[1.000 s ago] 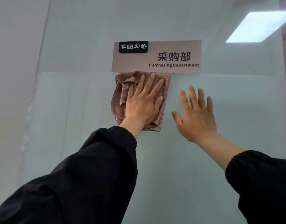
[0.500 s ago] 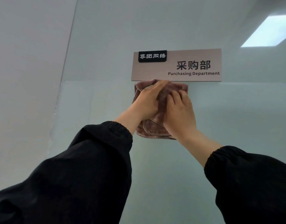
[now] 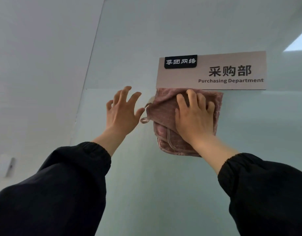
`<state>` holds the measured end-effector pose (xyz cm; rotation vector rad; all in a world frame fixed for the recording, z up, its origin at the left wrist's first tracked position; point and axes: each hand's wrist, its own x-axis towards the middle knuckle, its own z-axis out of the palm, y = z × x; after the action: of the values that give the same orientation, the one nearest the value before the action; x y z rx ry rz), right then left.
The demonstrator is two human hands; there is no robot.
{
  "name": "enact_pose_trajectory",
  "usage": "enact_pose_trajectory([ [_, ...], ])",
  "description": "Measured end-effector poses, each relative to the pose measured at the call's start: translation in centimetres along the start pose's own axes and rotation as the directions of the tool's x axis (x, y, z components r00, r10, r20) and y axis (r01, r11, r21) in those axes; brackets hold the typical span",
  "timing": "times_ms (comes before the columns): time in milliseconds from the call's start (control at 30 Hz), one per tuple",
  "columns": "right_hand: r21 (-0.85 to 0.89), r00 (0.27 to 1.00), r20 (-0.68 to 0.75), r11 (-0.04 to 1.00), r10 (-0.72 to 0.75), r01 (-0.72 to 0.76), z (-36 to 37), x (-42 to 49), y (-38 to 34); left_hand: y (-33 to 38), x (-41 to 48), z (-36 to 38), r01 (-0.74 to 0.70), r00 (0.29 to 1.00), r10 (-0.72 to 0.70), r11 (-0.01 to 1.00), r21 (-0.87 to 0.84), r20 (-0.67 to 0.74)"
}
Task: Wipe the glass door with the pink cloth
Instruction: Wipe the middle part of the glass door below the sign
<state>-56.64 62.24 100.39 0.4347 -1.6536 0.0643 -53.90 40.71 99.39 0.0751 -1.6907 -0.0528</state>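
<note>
The pink cloth is folded and lies flat against the frosted glass door, just under the sign. My right hand presses on it with fingers spread and nearly straight. My left hand is off the cloth, to its left, fingers spread and held at the glass, with its thumb close to the cloth's small hanging loop. Both arms are in black sleeves.
A beige sign reading "Purchasing Department" is fixed to the glass right above the cloth. A pale wall borders the glass on the left, with a small white fitting low on it. A ceiling light reflects at the top right.
The cloth passed from my left hand to my right. My left hand let go and moved left; my right hand now presses the cloth. The view shifted left.
</note>
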Motion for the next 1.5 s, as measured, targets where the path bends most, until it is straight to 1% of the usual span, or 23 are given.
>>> enact_pose_trajectory([
  [67,-0.015,0.999,0.028,0.999,-0.028,0.028,0.8,0.1,0.0,-0.7,0.1,0.0,0.041,0.999,-0.041,0.999,-0.002,0.014],
  [200,-0.077,0.994,0.087,0.995,-0.062,0.069,1.5,0.3,0.1,-3.6,0.5,-0.1,0.1,0.992,-0.104,0.993,0.062,0.065],
  [333,-0.111,0.992,0.115,0.992,-0.043,0.056,1.9,0.5,-0.5,-8.7,1.5,0.0,0.287,0.951,-0.278,0.957,-0.05,0.135],
  [433,-0.12,0.991,0.13,0.991,-0.044,0.06,2.2,0.8,-1.7,-13.4,2.4,0.2,0.352,0.927,-0.338,0.933,-0.075,0.161],
  [500,-0.128,0.992,0.122,0.991,-0.033,0.049,2.6,1.0,-2.6,-15.8,2.8,0.6,0.358,0.924,-0.334,0.927,-0.11,0.187],
  [567,-0.131,0.993,0.114,0.991,-0.009,0.024,3.0,1.2,-3.8,-16.9,2.7,1.1,0.332,0.93,-0.293,0.929,-0.166,0.22],
  [667,-0.128,0.992,0.122,0.992,0.012,0.004,3.8,1.5,-6.3,-17.3,1.9,1.7,0.291,0.953,-0.257,0.924,-0.247,0.16],
  [733,-0.117,0.992,0.127,0.993,0.005,0.01,4.4,1.8,-8.2,-17.4,1.7,1.6,0.285,0.957,-0.257,0.924,-0.256,0.138],
  [900,-0.135,0.992,0.125,0.991,0.022,-0.005,5.7,2.6,-12.2,-19.1,2.4,1.7,0.219,0.972,-0.181,0.93,-0.295,0.152],
  [1000,-0.127,0.99,0.135,0.992,0.035,-0.018,6.4,3.3,-14.6,-19.8,2.7,1.1,0.237,0.965,-0.177,0.903,-0.357,0.194],
  [1100,-0.099,0.988,0.15,0.995,0.033,-0.018,7.1,4.0,-17.5,-20.6,2.6,0.5,0.207,0.972,-0.137,0.885,-0.418,0.192],
  [1133,-0.093,0.989,0.149,0.996,0.024,-0.01,7.4,4.3,-18.6,-21.1,2.5,0.3,0.223,0.969,-0.151,0.875,-0.43,0.197],
  [1167,-0.091,0.989,0.149,0.996,0.013,0.0,7.6,4.7,-19.6,-21.6,2.4,0.3,0.27,0.957,-0.188,0.854,-0.444,0.219],
  [1233,-0.089,0.988,0.155,0.996,-0.01,0.024,8.2,5.4,-21.6,-22.7,2.3,0.3,0.382,0.92,-0.265,0.775,-0.504,0.29],
  [1267,-0.086,0.987,0.157,0.996,-0.02,0.034,8.5,5.6,-22.3,-22.8,2.1,0.6,0.415,0.907,-0.278,0.725,-0.549,0.317],
  [1367,-0.065,0.987,0.155,0.997,-0.033,0.044,9.4,6.4,-24.5,-23.9,1.9,1.3,0.467,0.882,-0.273,0.62,-0.63,0.385],
  [1400,-0.058,0.988,0.153,0.997,-0.037,0.047,9.6,6.7,-25.2,-24.3,1.8,1.5,0.504,0.862,-0.274,0.557,-0.66,0.427],
  [1433,-0.052,0.988,0.151,0.997,-0.043,0.052,9.9,6.9,-25.9,-24.7,1.7,1.7,0.543,0.839,-0.262,0.47,-0.696,0.478],
  [1500,-0.039,0.987,0.151,0.997,-0.062,0.069,10.3,7.5,-27.4,-25.0,1.4,1.7,0.58,0.815,-0.201,0.313,-0.752,0.544],
])
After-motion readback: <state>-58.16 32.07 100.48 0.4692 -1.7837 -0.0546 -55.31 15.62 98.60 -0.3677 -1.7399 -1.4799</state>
